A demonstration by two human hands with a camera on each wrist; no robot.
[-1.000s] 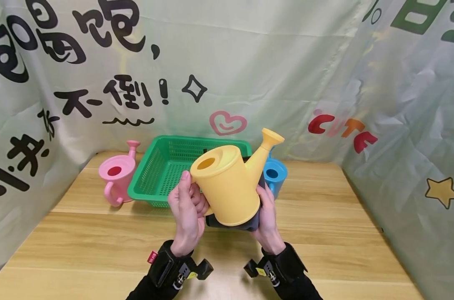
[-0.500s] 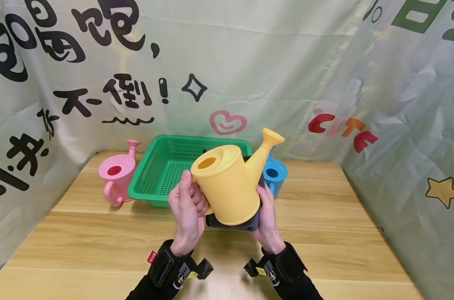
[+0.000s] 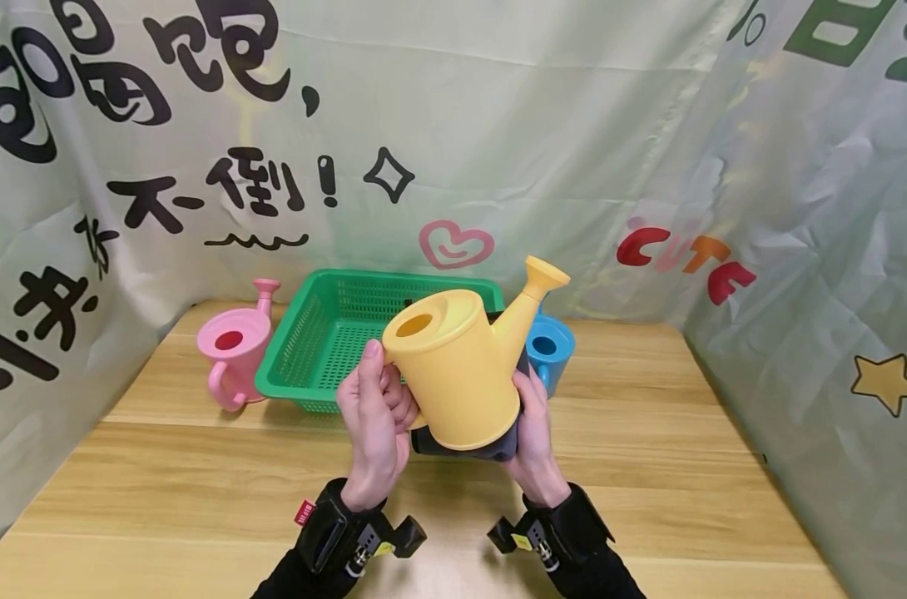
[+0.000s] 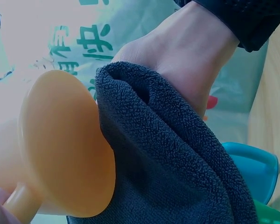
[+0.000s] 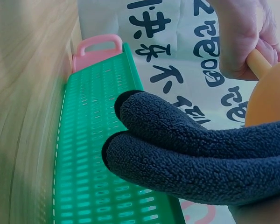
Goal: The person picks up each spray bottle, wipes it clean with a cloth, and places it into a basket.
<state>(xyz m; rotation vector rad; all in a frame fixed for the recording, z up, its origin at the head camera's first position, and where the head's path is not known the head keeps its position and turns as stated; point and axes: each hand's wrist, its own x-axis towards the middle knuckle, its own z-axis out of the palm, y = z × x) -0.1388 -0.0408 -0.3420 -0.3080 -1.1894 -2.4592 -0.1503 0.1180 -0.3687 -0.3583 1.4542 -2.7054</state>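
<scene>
A yellow watering can (image 3: 457, 374) is held up over the table, tilted, its spout pointing up and to the right. My left hand (image 3: 374, 420) grips its handle, thumb near the top. On the other side, my right hand (image 3: 534, 433) holds a folded dark grey towel (image 4: 163, 154) against the can's side and lower part. The right wrist view shows the towel's two thick folds (image 5: 191, 158) alongside the can, with most of the right hand hidden behind them. The can's round base (image 4: 67, 144) faces the left wrist camera.
Behind the can stands a green perforated basket (image 3: 296, 383), with something dark in it partly hidden. A pink watering can (image 3: 236, 349) stands left of the basket, a blue one (image 3: 551, 345) to the right. A printed cloth (image 3: 558, 125) backs the wooden table (image 3: 648, 466).
</scene>
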